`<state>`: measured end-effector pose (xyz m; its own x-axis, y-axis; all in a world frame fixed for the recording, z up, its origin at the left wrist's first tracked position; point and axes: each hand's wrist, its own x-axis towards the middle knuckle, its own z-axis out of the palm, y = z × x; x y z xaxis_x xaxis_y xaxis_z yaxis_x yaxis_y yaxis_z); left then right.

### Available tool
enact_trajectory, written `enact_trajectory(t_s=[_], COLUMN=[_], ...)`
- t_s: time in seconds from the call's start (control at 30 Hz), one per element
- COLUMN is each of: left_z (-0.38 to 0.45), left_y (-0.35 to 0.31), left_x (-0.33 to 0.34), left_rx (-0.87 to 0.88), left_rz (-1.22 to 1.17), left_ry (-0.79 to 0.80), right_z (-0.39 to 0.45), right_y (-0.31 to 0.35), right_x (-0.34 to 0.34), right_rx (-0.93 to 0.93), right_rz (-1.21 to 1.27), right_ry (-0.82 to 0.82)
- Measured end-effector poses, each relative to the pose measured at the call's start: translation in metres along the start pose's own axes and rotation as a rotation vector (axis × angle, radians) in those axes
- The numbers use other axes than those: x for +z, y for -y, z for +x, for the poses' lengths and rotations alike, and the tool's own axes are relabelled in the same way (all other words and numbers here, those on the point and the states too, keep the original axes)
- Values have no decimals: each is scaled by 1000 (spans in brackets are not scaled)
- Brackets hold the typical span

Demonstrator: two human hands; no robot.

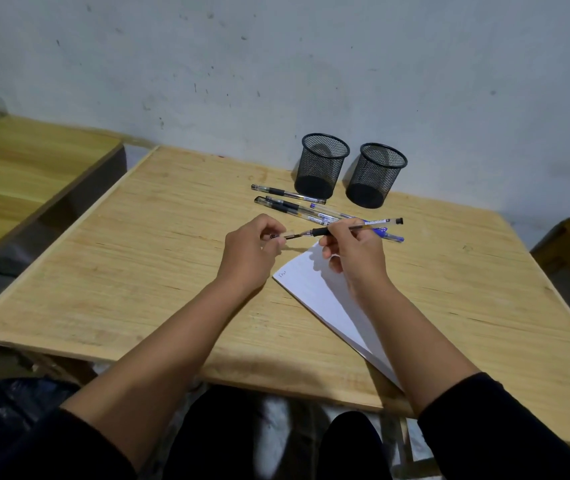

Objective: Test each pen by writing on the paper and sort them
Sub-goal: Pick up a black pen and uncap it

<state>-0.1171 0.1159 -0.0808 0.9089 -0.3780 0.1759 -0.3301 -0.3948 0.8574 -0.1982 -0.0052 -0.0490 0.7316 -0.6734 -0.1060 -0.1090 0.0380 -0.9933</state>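
Your right hand (352, 249) pinches a black-grip pen (356, 227) lying left to right over the paper's (314, 289) top corner, tip toward your left hand (254, 249), whose fingers are closed on what looks like its cap. Beyond lie the other pens (297, 202); farther back stand two mesh cups (321, 166), apparently empty.

I'm seeing a matt, grainy wooden bench (158, 258) and two black metal-mesh cups (321, 168). The pens (287, 194) look like clear glossy plastic, the paper (314, 289) smooth, matt white.
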Motion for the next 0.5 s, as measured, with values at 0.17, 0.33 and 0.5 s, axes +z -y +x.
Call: enact_trajectory(t_s=[0.17, 0.33, 0.5], left_z=[-5, -8, -11], left_y=[-13, -16, -19], left_x=[-6, -7, -5], left_rx=[21, 53, 76], left_rz=[-84, -128, -166], left_ry=[16, 47, 24], right_z=[0, 3, 3], right_y=[3, 5, 8], right_x=[2, 0, 0], right_rx=[15, 3, -62], right_rz=[41, 75, 105], right_ry=[46, 115, 188])
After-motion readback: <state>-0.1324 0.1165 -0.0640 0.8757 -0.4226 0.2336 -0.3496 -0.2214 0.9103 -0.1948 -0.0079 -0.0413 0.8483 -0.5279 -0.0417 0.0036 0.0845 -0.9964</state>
